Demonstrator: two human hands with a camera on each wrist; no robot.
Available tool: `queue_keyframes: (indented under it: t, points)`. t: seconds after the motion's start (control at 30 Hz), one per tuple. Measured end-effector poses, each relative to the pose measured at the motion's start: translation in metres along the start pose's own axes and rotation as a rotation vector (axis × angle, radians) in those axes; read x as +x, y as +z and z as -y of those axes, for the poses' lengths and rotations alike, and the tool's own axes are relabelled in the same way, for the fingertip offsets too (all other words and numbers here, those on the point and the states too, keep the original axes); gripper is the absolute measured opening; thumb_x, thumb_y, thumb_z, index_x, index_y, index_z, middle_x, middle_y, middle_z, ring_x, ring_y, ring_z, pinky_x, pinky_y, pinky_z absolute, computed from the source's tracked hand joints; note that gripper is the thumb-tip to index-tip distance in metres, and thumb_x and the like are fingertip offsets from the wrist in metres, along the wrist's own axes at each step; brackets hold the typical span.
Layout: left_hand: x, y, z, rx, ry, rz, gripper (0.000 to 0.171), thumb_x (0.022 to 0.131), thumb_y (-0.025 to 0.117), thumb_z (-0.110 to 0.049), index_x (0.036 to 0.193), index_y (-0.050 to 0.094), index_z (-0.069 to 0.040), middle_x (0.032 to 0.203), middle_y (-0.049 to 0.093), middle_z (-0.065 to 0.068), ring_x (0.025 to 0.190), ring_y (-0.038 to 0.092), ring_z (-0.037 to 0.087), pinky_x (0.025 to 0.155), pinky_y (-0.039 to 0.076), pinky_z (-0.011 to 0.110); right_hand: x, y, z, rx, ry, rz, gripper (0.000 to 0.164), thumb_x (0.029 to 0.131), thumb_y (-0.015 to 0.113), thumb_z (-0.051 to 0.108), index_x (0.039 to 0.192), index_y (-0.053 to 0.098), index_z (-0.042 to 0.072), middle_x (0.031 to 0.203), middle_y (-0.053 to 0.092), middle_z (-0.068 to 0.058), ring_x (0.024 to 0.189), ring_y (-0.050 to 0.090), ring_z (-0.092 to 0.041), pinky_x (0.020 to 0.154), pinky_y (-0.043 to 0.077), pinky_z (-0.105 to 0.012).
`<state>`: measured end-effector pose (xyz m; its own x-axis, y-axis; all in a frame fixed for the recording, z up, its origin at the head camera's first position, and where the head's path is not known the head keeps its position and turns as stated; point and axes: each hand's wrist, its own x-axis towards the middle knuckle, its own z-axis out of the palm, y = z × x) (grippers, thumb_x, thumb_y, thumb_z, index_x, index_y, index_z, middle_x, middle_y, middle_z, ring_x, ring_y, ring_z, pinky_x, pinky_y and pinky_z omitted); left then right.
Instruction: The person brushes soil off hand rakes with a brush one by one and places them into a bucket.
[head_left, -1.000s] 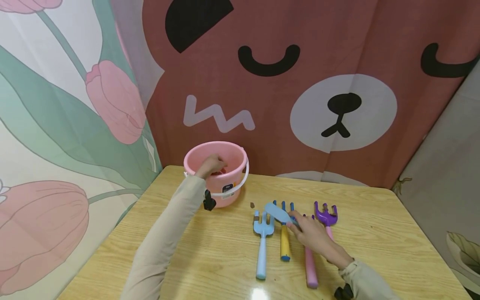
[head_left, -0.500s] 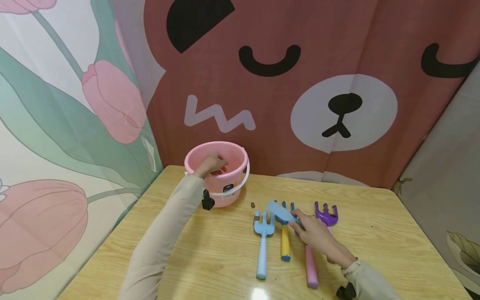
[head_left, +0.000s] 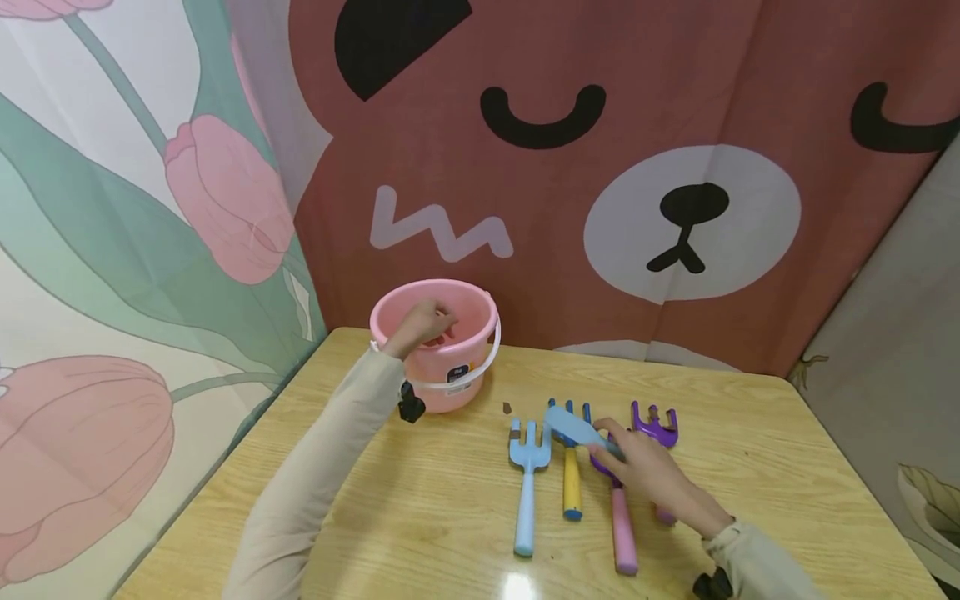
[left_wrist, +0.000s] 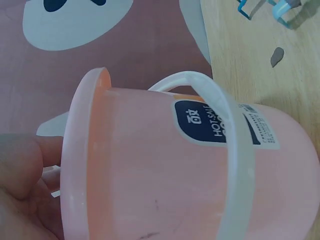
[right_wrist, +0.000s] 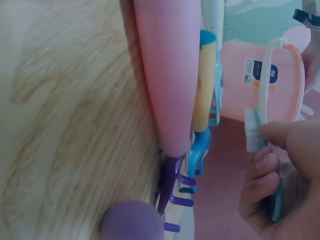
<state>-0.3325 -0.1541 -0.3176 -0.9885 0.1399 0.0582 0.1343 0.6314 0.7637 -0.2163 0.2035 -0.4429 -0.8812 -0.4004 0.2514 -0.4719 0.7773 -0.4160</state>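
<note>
"Brush (head_left: 574,427) held off the bench (head_left: 420,500), why?"
"My right hand (head_left: 656,473) is pinching it, probably to clear the yellow-handled fork (head_left: 572,485). Left hand (head_left: 423,324) is inside the bucket (head_left: 424,365), can't tell its grip."

Bear-print cloth (head_left: 555,200) — tulip-print cloth (head_left: 142,250) — wood-grain table (head_left: 427,508)

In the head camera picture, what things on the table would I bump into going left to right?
Round pink plastic bucket → tiny flat brown bit → light blue three-pronged plastic fork → blue plastic fork with a yellow handle → purple plastic fork with a pink handle → second purple plastic fork.
</note>
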Motion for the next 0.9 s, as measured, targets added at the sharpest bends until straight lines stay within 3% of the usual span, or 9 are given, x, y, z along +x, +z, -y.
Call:
queue_keyframes:
  t: [0.2, 0.4, 0.6, 0.9]
  points:
    - [-0.004, 0.002, -0.001, -0.011, 0.035, -0.015, 0.026, 0.099, 0.055, -0.008, 0.111, 0.068, 0.010, 0.084, 0.069, 0.019, 0.052, 0.052, 0.009, 0.048, 0.042, 0.019, -0.004, -0.002, -0.005, 0.015, -0.038, -0.004, 0.040, 0.093, 0.070, 0.034, 0.126, 0.062, 0.014, 0.059, 0.027, 0.014, 0.048, 0.022, 0.000, 0.043, 0.021, -0.020]
    - [-0.010, 0.002, -0.003, -0.034, 0.064, -0.064, 0.024, 0.099, 0.054, -0.010, 0.105, 0.070, 0.008, 0.087, 0.069, 0.020, 0.049, 0.046, 0.007, 0.048, 0.040, 0.019, -0.006, -0.002, -0.006, 0.013, -0.044, 0.032, 0.042, 0.096, 0.065, 0.033, 0.131, 0.062, 0.008, 0.054, 0.029, 0.015, 0.045, 0.022, 0.001, 0.041, 0.024, -0.019]
    - [-0.015, 0.001, -0.008, -0.049, 0.075, -0.075, 0.026, 0.100, 0.053, -0.011, 0.114, 0.067, 0.006, 0.094, 0.069, 0.024, 0.049, 0.047, 0.008, 0.047, 0.040, 0.019, -0.007, -0.002, -0.006, 0.017, -0.037, 0.030, 0.043, 0.098, 0.062, 0.033, 0.131, 0.061, 0.005, 0.051, 0.027, 0.015, 0.043, 0.021, 0.001, 0.040, 0.021, -0.018]
    - [-0.018, 0.002, -0.007, -0.031, 0.083, -0.119, 0.025, 0.100, 0.053, -0.010, 0.114, 0.068, 0.005, 0.089, 0.070, 0.020, 0.054, 0.053, 0.011, 0.049, 0.044, 0.020, -0.007, -0.003, -0.012, 0.023, -0.049, -0.018, 0.037, 0.096, 0.066, 0.019, 0.124, 0.058, -0.003, 0.066, 0.048, 0.011, 0.052, 0.041, 0.000, 0.046, 0.039, -0.022]
